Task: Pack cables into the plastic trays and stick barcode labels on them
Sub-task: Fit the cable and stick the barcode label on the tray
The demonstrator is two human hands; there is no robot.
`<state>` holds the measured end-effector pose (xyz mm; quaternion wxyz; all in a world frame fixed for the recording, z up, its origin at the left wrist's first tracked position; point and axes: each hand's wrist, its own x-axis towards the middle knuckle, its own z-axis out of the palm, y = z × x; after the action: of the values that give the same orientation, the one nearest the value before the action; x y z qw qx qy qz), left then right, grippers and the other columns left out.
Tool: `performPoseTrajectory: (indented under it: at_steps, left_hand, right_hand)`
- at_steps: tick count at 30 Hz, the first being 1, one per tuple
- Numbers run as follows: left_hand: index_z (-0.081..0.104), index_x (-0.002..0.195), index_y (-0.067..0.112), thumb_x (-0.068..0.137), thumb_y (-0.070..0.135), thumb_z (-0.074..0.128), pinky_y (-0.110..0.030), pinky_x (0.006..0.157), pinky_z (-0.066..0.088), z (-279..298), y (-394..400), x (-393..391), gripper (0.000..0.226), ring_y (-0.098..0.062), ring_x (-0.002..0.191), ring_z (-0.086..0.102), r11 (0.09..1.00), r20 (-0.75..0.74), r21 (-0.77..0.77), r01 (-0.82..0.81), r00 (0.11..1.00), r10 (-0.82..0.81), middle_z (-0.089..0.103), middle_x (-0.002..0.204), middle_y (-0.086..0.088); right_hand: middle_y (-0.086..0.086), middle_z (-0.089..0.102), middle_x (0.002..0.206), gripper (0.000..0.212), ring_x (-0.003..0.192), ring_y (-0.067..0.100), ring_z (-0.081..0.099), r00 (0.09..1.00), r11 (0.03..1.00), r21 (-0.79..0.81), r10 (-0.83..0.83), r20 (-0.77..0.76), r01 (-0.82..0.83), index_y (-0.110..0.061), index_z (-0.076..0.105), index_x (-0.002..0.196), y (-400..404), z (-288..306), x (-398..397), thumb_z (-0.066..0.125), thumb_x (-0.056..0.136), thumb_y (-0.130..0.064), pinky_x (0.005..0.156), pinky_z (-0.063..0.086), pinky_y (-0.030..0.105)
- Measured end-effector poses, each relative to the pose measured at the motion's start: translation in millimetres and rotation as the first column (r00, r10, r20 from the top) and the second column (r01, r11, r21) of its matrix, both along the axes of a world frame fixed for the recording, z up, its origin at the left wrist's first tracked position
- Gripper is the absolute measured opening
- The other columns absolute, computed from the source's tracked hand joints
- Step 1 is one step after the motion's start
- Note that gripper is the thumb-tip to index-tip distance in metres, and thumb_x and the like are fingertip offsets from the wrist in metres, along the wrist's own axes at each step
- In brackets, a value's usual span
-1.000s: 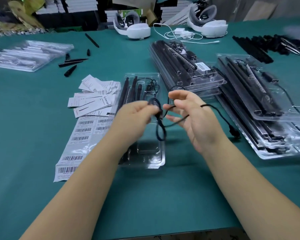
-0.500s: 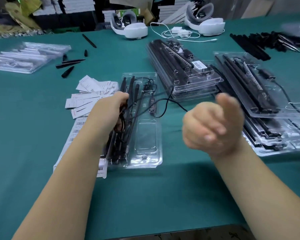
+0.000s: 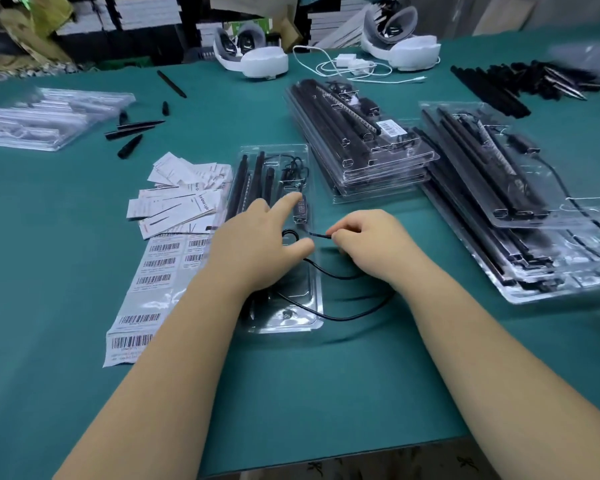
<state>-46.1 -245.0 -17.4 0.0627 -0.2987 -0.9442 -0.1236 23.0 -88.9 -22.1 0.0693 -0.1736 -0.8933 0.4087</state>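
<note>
Head view. Clear plastic tray [image 3: 310, 271] at centre of green table [image 3: 66, 209], long axis running 12 to 6 o'clock; black rods seated in its left channels, small controller in the right channel. Left hand [image 3: 257, 244] laid flat over tray middle, fingers extended and spread, index tip reaching toward 1 o'clock beside the controller; no grasp. Right hand [image 3: 364, 240] just off tray's 3 o'clock edge, fingers curled, pinching black cable [image 3: 340, 318] near its end. Cable looping from the pinch down across tray's lower right corner onto the table at 5 o'clock.

Barcode label sheet [image 3: 153, 282] at 9 o'clock of tray, touching its left edge, several labels on the backing. Leaflets [image 3: 177, 199] at 10 o'clock. Filled tray stacks [image 3: 361, 140] at 1 to 3 o'clock. Empty trays [image 3: 45, 116] far at 10 o'clock. White headsets [image 3: 253, 53] at 12 o'clock, table's far edge.
</note>
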Motion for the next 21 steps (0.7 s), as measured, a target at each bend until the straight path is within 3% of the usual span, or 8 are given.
performPoseTrajectory:
  at_steps: [4,12,17,21]
  left_hand:
    - [0.017,0.146,0.052,0.074,0.065,0.019,-0.031,0.065,0.031,-5.6,1.9,-8.8,0.072,-0.023,0.100,0.051,0.992,0.067,-0.123,0.010,0.998,-0.002,0.040,0.105,0.002]
    - [0.024,0.145,0.051,0.080,0.065,0.022,-0.032,0.069,0.031,-4.1,8.6,-12.2,0.066,-0.026,0.114,0.051,0.980,0.096,-0.195,-0.031,0.994,0.050,0.042,0.129,-0.001]
    - [0.017,0.146,0.051,0.081,0.065,0.017,-0.033,0.068,0.030,-4.0,9.3,-11.6,0.067,-0.026,0.116,0.049,0.966,0.064,-0.259,-0.020,0.997,0.038,0.040,0.132,-0.002]
    - [0.018,0.147,0.049,0.080,0.064,0.017,-0.033,0.068,0.029,-6.0,8.8,-10.1,0.069,-0.024,0.114,0.048,0.972,0.077,-0.235,-0.025,0.996,0.044,0.040,0.130,-0.001]
  right_hand:
    - [-0.022,0.054,0.072,0.020,0.077,0.007,0.052,0.999,0.996,0.075,0.042,0.002,-0.042,-0.029,0.067,0.087,-2.8,1.2,1.2,0.050,0.088,-0.020,0.059,0.037,0.015]
    - [-0.022,0.050,0.071,0.019,0.066,-0.004,0.045,0.998,0.993,0.102,0.063,0.006,-0.063,-0.031,0.065,0.094,-2.4,-1.2,2.1,0.048,0.090,-0.024,0.051,0.030,0.012]
    - [-0.020,0.052,0.074,0.024,0.078,0.008,0.051,0.997,0.986,0.150,0.074,0.029,-0.078,-0.028,0.069,0.099,-5.5,-0.6,3.9,0.046,0.091,-0.026,0.053,0.030,0.016]
    - [-0.014,0.059,0.073,0.022,0.068,0.005,0.050,0.999,0.987,0.157,0.024,0.021,-0.027,-0.019,0.070,0.090,-5.6,-0.5,3.7,0.050,0.090,-0.029,0.050,0.030,0.019]
